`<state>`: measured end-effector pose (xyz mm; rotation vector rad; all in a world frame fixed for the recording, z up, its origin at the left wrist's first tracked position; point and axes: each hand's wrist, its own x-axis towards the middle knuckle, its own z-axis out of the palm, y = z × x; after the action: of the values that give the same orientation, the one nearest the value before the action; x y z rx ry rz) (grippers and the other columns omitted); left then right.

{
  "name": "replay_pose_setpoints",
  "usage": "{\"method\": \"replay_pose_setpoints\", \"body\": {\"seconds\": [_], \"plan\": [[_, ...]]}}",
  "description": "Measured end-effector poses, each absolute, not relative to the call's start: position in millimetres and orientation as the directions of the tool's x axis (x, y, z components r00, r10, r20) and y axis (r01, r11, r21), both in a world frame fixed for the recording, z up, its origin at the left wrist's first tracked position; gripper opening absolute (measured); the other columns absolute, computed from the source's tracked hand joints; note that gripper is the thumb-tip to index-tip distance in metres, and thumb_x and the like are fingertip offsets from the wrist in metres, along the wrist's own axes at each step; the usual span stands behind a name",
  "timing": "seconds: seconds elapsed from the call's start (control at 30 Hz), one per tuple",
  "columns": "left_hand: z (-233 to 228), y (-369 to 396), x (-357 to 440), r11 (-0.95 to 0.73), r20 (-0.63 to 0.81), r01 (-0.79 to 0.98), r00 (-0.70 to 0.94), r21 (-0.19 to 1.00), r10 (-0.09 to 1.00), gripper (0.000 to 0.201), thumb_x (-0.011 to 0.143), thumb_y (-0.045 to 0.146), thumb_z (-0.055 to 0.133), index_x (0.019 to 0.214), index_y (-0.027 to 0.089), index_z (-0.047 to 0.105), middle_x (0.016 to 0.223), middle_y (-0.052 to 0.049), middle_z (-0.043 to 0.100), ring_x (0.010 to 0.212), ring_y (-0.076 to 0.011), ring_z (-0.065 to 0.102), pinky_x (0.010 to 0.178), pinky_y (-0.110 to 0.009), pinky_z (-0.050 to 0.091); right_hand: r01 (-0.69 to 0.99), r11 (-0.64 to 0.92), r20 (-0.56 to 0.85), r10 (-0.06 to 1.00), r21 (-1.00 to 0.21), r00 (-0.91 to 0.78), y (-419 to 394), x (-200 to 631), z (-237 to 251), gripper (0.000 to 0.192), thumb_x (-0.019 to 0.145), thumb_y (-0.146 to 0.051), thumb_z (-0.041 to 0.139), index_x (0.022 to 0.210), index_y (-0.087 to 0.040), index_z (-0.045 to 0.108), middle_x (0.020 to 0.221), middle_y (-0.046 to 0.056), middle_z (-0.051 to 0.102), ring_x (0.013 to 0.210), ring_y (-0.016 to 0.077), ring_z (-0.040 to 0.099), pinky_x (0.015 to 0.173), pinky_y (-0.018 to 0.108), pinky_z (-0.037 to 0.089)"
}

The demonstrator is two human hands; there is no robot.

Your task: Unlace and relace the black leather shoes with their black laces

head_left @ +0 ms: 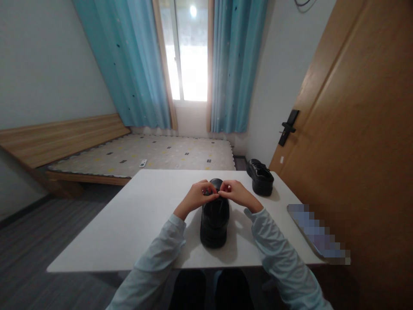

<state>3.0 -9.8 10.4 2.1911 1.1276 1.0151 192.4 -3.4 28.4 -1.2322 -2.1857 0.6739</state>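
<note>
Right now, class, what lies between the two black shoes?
In the head view, white tabletop and, above it, the right hand lie between the nearer shoe and farther shoe.

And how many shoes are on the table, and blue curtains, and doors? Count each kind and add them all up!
Shoes: 2, a near shoe under the left hand and right hand, and a far shoe toward the table's far right corner
Blue curtains: 2, a left curtain and a right curtain
Doors: 1, the wooden door
Total: 5
</note>
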Motion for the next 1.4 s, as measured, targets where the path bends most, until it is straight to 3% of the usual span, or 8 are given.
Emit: {"method": "replay_pose_setpoints", "body": {"seconds": [0.13, 0.33, 0.6, 0.8, 1.0, 1.13, 1.23, 1.4], "plan": [[7, -8, 4, -0.502, 0.335, 0.466, 0.397, 0.729, 0.855, 0.020, 0.075, 0.036, 0.064, 0.074, 0.015, 0.065, 0.069, 0.000, 0.059, 0.064, -0.0114, 0.052, 0.059, -0.022, 0.040, 0.617, 0.436, 0.194, 0.886, -0.655, -0.420, -2, 190, 27, 0.009, 0.073, -0.018, 0.061, 0.065, -0.014, 0.060, 0.059, -0.001, 0.056, 0.056, 0.0093, 0.049, 0.055, 0.021, 0.039], [4, -3, -2, -0.417, 0.226, 0.392, 0.447, 0.820, 0.865, 0.029, 0.077, 0.043, 0.059, 0.076, 0.014, 0.061, 0.068, -0.001, 0.059, 0.064, -0.0124, 0.053, 0.061, -0.024, 0.044, 0.506, 0.259, 0.037, 0.913, -0.823, -0.407, -3, 196, 24, 0.010, 0.078, -0.022, 0.056, 0.072, -0.015, 0.055, 0.044, -0.006, 0.047, 0.036, 0.0066, 0.044, 0.036, 0.017, 0.036], [-2, -1, -16, -0.287, 0.103, 0.296, 0.512, 0.911, 0.853, 0.034, 0.081, 0.049, 0.053, 0.082, 0.014, 0.053, 0.078, -0.001, 0.056, 0.072, -0.0128, 0.056, 0.066, -0.029, 0.051, 0.344, 0.126, -0.036, 0.903, -0.931, -0.428, -4, 212, 27, 0.022, 0.075, -0.034, 0.063, 0.072, -0.014, 0.053, 0.057, 0.000, 0.057, 0.052, 0.0115, 0.059, 0.036, 0.017, 0.046], [-3, 0, -30, -0.198, 0.014, 0.294, 0.526, 0.935, 0.850, 0.031, 0.080, 0.045, 0.055, 0.083, 0.015, 0.051, 0.079, 0.000, 0.055, 0.076, -0.0123, 0.057, 0.071, -0.029, 0.052, 0.363, 0.124, -0.069, 0.877, -0.923, -0.476, -3, 236, 34, 0.026, 0.072, -0.036, 0.067, 0.072, -0.012, 0.056, 0.060, 0.000, 0.057, 0.053, 0.0105, 0.058, 0.038, 0.017, 0.047], [-2, -1, -36, -0.196, -0.070, 0.433, 0.527, 0.880, 0.847, 0.027, 0.078, 0.043, 0.057, 0.079, 0.016, 0.053, 0.075, -0.001, 0.056, 0.070, -0.0122, 0.057, 0.064, -0.026, 0.049, 0.499, 0.205, -0.112, 0.839, -0.842, -0.533, 1, 246, 29, 0.025, 0.072, -0.035, 0.067, 0.067, -0.011, 0.060, 0.049, -0.003, 0.051, 0.041, 0.0052, 0.046, 0.035, 0.016, 0.040], [-3, -2, -37, -0.204, -0.118, 0.492, 0.546, 0.846, 0.829, 0.027, 0.079, 0.044, 0.055, 0.079, 0.017, 0.052, 0.073, -0.001, 0.058, 0.068, -0.0125, 0.057, 0.061, -0.024, 0.046, 0.531, 0.211, -0.146, 0.821, -0.821, -0.552, 2, 245, 25, 0.024, 0.069, -0.034, 0.068, 0.067, -0.012, 0.059, 0.054, -0.002, 0.054, 0.045, 0.0065, 0.048, 0.036, 0.016, 0.039], [-1, -2, -35, -0.253, -0.082, 0.499, 0.557, 0.829, 0.826, 0.026, 0.080, 0.043, 0.054, 0.080, 0.017, 0.054, 0.075, -0.001, 0.061, 0.069, -0.0130, 0.058, 0.062, -0.024, 0.046, 0.534, 0.218, -0.156, 0.807, -0.817, -0.569, 3, 245, 24, 0.025, 0.069, -0.035, 0.069, 0.069, -0.013, 0.058, 0.056, -0.002, 0.054, 0.049, 0.0079, 0.050, 0.037, 0.016, 0.039], [11, -6, -19, -0.421, 0.246, 0.430, 0.404, 0.799, 0.881, 0.031, 0.080, 0.045, 0.056, 0.089, 0.016, 0.058, 0.087, -0.004, 0.063, 0.076, -0.0139, 0.058, 0.068, -0.026, 0.047, 0.463, 0.337, 0.030, 0.833, -0.820, -0.552, 5, 242, 27, 0.032, 0.073, -0.039, 0.067, 0.090, -0.014, 0.058, 0.081, 0.004, 0.060, 0.068, 0.0123, 0.056, 0.048, 0.020, 0.045]]}}
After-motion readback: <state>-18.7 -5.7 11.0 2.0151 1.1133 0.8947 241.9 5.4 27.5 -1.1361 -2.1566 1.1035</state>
